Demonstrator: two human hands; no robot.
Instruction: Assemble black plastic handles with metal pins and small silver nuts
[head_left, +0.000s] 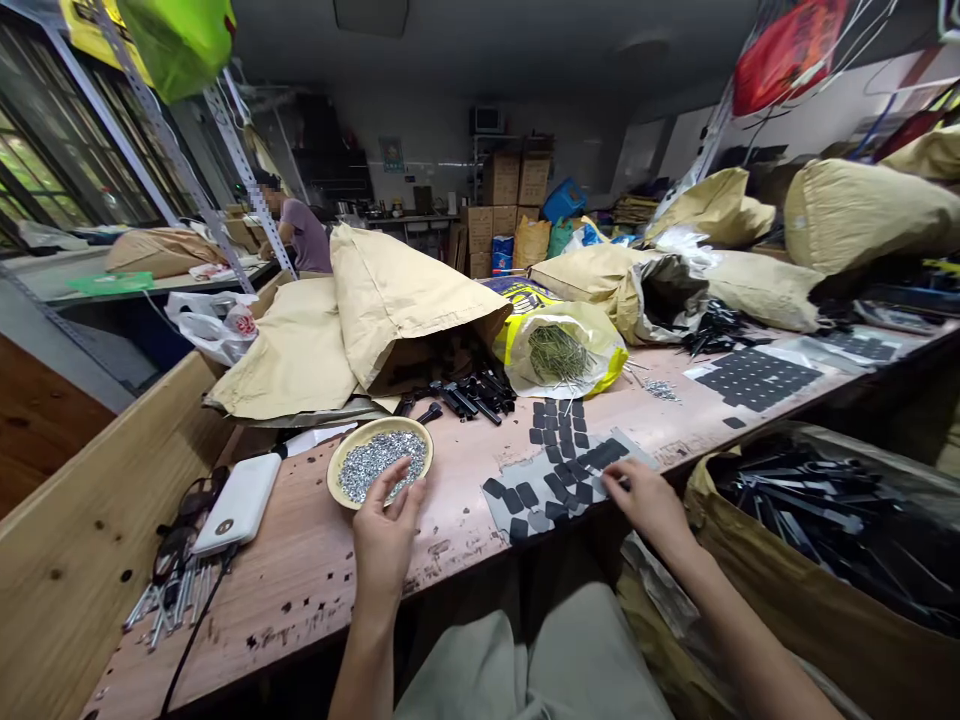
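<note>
My left hand [387,530] is at the near rim of a yellowish bowl [332,478] full of small silvery metal pieces [372,462], which look like nuts. Its fingers are bent but apart, with nothing visible between them. My right hand [646,502] has its thumb and fingertips pinched together by the right part of a grey backing sheet [496,510]. Whatever the pinch holds is too small to make out. Black rounded-square pads [556,487] lie scattered over that sheet, and more pads [551,422] stand in rows just behind it.
Black plastic parts [472,395] spill from a paper sack [409,290]. Long thin pins [559,352] fill a yellow-white bag [517,380]. A white power bank [238,503] lies left, near metal rods [171,600]. An open sack of black parts [810,510] stands right. A person [306,235] sits behind.
</note>
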